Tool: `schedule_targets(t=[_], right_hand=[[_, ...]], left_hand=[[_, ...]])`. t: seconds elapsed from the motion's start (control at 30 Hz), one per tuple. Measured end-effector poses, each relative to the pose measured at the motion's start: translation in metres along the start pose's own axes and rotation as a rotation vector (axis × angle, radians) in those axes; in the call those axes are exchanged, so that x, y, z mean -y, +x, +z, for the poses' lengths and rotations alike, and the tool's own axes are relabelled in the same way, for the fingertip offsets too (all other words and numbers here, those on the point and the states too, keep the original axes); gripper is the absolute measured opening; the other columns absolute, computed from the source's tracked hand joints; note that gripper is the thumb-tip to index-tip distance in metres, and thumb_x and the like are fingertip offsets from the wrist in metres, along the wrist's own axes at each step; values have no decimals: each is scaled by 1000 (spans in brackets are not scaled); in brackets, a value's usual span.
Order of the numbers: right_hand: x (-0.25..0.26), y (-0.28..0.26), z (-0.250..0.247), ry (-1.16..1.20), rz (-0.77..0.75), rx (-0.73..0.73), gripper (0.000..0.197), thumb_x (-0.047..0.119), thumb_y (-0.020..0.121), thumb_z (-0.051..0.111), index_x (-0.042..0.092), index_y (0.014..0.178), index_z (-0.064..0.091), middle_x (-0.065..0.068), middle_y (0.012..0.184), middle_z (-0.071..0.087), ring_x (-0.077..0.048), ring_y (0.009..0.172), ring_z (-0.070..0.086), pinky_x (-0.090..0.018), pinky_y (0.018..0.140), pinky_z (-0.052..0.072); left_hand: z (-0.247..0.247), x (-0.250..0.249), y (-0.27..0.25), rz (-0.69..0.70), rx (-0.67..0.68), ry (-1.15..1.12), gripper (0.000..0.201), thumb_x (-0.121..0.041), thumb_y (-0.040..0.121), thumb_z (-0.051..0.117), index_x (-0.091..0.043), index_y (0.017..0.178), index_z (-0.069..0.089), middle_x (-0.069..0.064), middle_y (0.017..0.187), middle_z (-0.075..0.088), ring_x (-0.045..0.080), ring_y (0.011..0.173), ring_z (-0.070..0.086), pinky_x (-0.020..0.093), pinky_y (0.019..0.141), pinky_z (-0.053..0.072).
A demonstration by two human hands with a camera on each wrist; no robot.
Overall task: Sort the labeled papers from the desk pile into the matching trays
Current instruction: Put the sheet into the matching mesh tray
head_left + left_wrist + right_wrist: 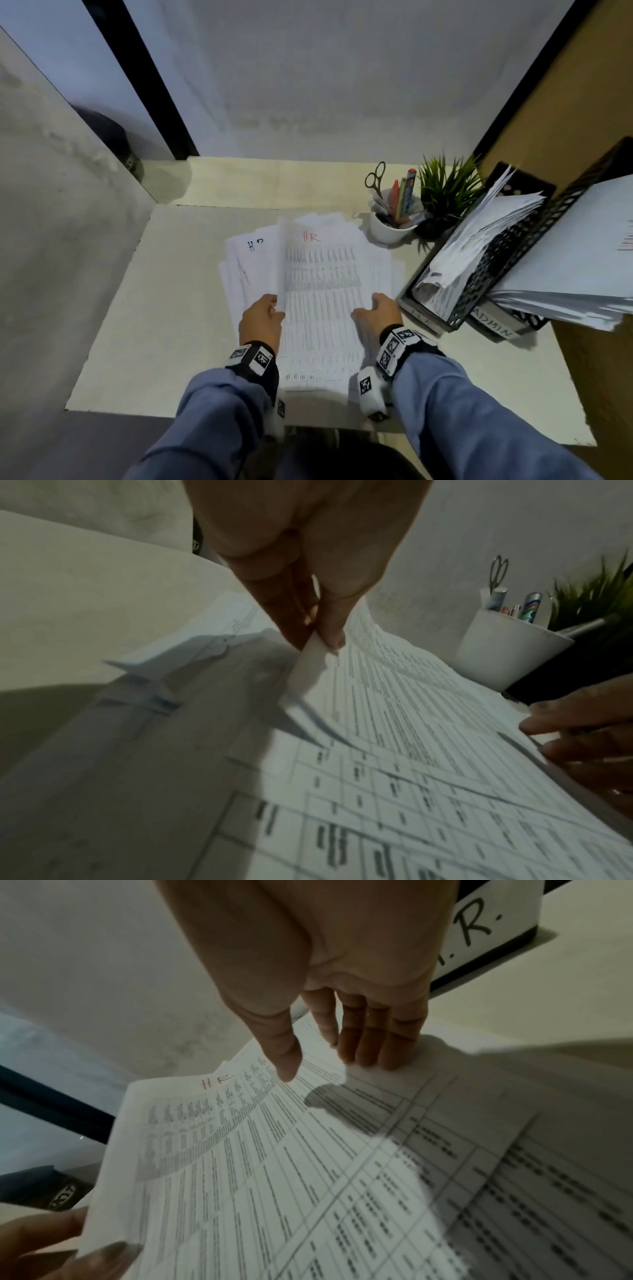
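Sorting under way: black mesh trays (507,260) already hold paper stacks, white printed pile (246,274) remains on pale bench (144,329); left hand (262,320) pinches red-lettered top sheet (322,294), right hand (378,313) rests flat, fingers straight

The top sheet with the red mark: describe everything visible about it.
The top sheet is thin white paper printed with a dense table of small dark text in ruled columns, with red handwriting, apparently "HR", near its far edge. It lies uppermost on the fanned pile of papers on the desk. Its left edge is lifted and curled upward, pinched between the thumb and fingers of the left hand. The right hand rests with straight fingers at its right edge. The text is too blurred to read.
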State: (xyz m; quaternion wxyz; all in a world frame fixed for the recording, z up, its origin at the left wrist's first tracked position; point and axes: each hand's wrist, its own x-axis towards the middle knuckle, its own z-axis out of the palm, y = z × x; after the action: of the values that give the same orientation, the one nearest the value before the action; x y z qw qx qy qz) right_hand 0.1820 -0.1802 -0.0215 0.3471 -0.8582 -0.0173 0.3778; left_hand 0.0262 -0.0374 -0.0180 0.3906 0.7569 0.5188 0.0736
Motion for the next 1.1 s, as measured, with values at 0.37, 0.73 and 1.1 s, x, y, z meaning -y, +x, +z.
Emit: schedule_targets(t=[0.37, 0.73, 1.1], right_hand=[[24, -15, -15, 659, -90, 37, 43, -9, 72, 69, 14, 106, 58, -2, 98, 67, -18, 87, 63, -31, 78, 51], [31, -29, -23, 610, -217, -64, 18, -8, 89, 53, 5, 100, 59, -4, 89, 62, -13, 72, 58, -11, 58, 51], [1, -34, -29, 742, 77, -151, 12, -10, 83, 53, -2, 85, 62, -21, 110, 62, -29, 81, 56, -29, 61, 48]], left_hand=[[-14, 28, 3, 55, 63, -302, 37, 2, 86, 57, -28, 69, 70, -8, 59, 62, 14, 56, 48, 22, 57, 40], [-26, 17, 6, -23, 103, -451, 47, -13, 78, 75, -14, 52, 36, -3, 52, 28, 16, 54, 25, 23, 49, 25], [-43, 35, 27, -114, -80, -532, 18, -4, 96, 48, -9, 97, 65, 6, 85, 64, 17, 72, 58, 20, 63, 46]])
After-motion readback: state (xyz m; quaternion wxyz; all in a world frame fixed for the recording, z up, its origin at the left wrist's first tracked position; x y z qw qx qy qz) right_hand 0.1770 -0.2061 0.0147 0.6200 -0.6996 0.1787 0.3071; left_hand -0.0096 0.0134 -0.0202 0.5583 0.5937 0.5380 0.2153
